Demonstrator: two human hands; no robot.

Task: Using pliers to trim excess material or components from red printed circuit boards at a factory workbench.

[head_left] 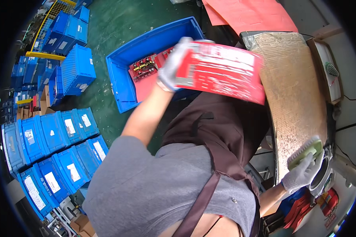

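We see an open blue plastic crate (122, 81) with red component-covered circuit boards (143, 68) inside, likely left to do; our white-gloved left hand (172, 65) grips one blurred red rectangular board (222, 73), already out, near the brown-topped bench (294, 85). Our white-gloved right hand (302, 174) clasps a green bristled brush (305, 153), off that board.

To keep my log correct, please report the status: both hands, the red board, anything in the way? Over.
Left hand gripping red board, image blurred. Right hand holding green brush. Red board partly blocks view of blue bin.
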